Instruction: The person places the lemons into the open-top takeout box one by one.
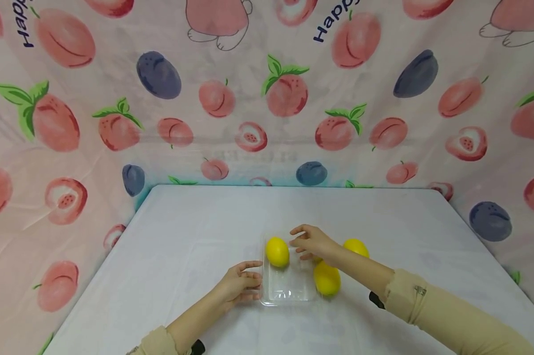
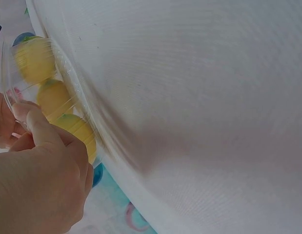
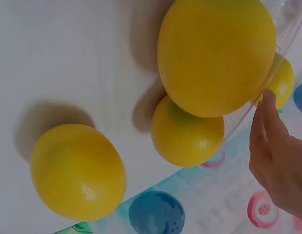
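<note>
A clear plastic container point(image 1: 289, 285) lies on the white table with one yellow lemon point(image 1: 277, 252) in its back left part. My left hand point(image 1: 242, 283) rests its spread fingertips against the container's left side; the left wrist view shows these fingers point(image 2: 41, 129) at the rim. My right hand point(image 1: 313, 242) hovers over the container's back right part, fingers extended and holding nothing. Close to the right side is another lemon point(image 1: 327, 278). A further lemon point(image 3: 187, 131) is mostly hidden under the right hand in the head view. Behind the right forearm sits one more lemon point(image 1: 356, 247).
A white cloth covers the table point(image 1: 182, 231). Behind it and along its sides hangs a fruit-print curtain point(image 1: 258, 98). The right forearm point(image 1: 364, 268) reaches across above the lemons.
</note>
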A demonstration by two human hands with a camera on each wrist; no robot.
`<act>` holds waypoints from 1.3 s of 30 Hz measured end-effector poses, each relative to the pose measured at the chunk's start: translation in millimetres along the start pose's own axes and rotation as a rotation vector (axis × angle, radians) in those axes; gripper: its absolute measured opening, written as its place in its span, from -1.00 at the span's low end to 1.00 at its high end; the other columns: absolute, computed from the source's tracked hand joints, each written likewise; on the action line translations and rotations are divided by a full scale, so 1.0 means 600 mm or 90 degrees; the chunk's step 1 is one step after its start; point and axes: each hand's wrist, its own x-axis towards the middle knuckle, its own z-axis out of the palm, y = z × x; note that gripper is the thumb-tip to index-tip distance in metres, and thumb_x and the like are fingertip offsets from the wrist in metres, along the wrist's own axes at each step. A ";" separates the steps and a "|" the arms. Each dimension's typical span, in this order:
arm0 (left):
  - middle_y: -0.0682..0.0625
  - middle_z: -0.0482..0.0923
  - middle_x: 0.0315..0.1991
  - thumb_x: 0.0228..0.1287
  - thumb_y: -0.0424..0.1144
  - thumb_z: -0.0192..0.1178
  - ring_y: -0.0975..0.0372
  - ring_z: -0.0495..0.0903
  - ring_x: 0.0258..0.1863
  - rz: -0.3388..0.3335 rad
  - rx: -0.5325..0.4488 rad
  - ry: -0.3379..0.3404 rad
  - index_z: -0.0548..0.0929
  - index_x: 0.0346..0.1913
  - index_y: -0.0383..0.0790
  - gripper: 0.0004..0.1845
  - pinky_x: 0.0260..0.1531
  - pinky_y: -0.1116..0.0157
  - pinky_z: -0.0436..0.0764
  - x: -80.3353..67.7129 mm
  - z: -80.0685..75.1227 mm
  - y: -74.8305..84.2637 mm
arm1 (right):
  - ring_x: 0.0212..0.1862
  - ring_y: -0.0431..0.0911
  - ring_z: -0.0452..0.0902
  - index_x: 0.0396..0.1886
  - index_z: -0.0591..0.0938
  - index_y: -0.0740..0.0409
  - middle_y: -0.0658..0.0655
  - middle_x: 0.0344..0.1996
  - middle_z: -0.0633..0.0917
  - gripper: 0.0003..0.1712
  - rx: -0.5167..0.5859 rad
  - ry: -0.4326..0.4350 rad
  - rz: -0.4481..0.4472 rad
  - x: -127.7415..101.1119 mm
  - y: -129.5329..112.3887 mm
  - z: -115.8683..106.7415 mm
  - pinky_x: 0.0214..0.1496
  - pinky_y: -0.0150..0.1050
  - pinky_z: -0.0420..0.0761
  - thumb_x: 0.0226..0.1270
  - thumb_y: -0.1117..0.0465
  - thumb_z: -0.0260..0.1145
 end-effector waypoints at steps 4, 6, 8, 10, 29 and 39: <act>0.06 0.47 -0.35 0.27 -0.50 0.06 0.27 0.53 -0.39 0.000 0.000 -0.008 0.30 0.28 -0.35 -0.50 -0.35 0.32 0.70 0.002 -0.002 -0.002 | -0.04 0.18 0.52 0.21 0.35 0.33 0.34 -0.01 0.51 -0.50 0.022 -0.023 -0.015 -0.005 0.000 -0.008 -0.03 -0.14 0.68 0.34 0.21 0.18; 0.06 0.47 -0.35 0.27 -0.50 0.07 0.27 0.53 -0.39 0.001 0.000 -0.012 0.30 0.29 -0.36 -0.49 -0.35 0.33 0.70 0.003 -0.002 -0.003 | -0.01 0.20 0.50 0.21 0.34 0.33 0.37 0.03 0.49 -0.50 0.029 -0.031 -0.021 -0.009 -0.001 -0.012 0.00 -0.11 0.67 0.35 0.21 0.17; 0.05 0.48 -0.35 0.26 -0.50 0.08 0.27 0.53 -0.39 0.001 0.000 -0.011 0.31 0.28 -0.36 -0.49 -0.35 0.33 0.70 0.003 -0.002 -0.003 | 0.02 0.21 0.50 0.20 0.35 0.32 0.39 0.06 0.48 -0.52 0.040 -0.032 -0.022 -0.013 -0.001 -0.016 0.03 -0.08 0.65 0.35 0.21 0.17; 0.03 0.48 -0.33 0.26 -0.50 0.07 0.27 0.53 -0.40 0.001 0.001 -0.012 0.31 0.28 -0.36 -0.49 -0.36 0.34 0.70 0.004 -0.001 -0.003 | 0.03 0.22 0.49 0.20 0.35 0.32 0.40 0.08 0.47 -0.51 0.036 -0.036 -0.030 -0.019 0.002 -0.024 0.06 -0.05 0.63 0.35 0.20 0.17; 0.01 0.48 -0.32 0.27 -0.47 0.09 0.26 0.52 -0.37 -0.005 -0.011 -0.015 0.30 0.30 -0.33 -0.48 -0.29 0.33 0.71 0.003 0.000 0.000 | 0.00 0.05 0.55 0.26 0.24 0.41 0.42 0.16 0.42 -0.42 0.098 -0.049 -0.048 -0.075 0.036 -0.095 0.19 0.06 0.52 0.41 0.14 0.11; 0.05 0.49 -0.33 0.26 -0.51 0.07 0.27 0.52 -0.38 -0.003 -0.007 -0.020 0.29 0.30 -0.35 -0.48 -0.31 0.34 0.71 0.001 -0.001 0.000 | 0.03 0.06 0.55 0.27 0.23 0.40 0.36 0.06 0.51 -0.40 0.097 -0.045 -0.034 -0.087 0.064 -0.112 0.14 -0.06 0.59 0.42 0.11 0.09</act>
